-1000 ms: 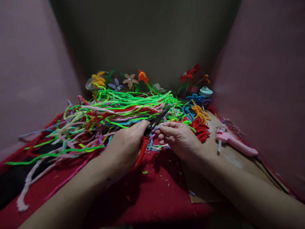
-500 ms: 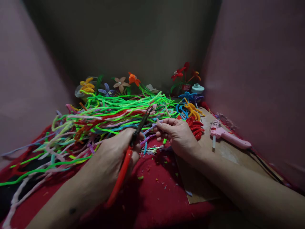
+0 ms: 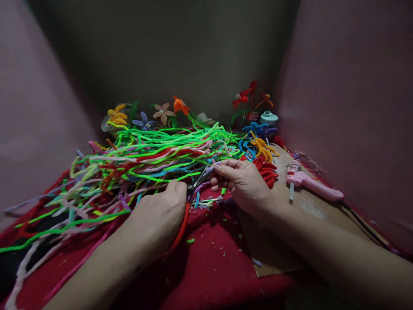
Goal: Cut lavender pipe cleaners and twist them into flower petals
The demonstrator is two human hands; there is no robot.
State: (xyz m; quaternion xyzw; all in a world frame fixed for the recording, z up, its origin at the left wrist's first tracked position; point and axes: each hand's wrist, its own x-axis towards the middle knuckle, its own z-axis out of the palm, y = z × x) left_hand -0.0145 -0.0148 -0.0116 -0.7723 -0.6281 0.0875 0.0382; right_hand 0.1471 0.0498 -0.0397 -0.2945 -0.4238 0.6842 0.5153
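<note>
My left hand is closed around red-handled scissors, whose dark blades point up and right toward my other hand. Part of a red handle shows below the fist. My right hand pinches a short lavender pipe cleaner between thumb and forefinger. The blade tips lie at this piece, just by the fingertips; whether they close on it is too small to tell. Behind both hands spreads a big heap of pipe cleaners, mostly bright green, with pink, red and blue ones.
Right of my right hand are red pipe-cleaner petals and orange loops. A pink glue gun lies on a brown board. Finished fuzzy flowers stand along the back. Small scraps dot the red cloth.
My left hand has turned the scissors, lowering the blades from pointing upward to reaching the lavender piece. My right hand stays nearly in place, still pinching it.
</note>
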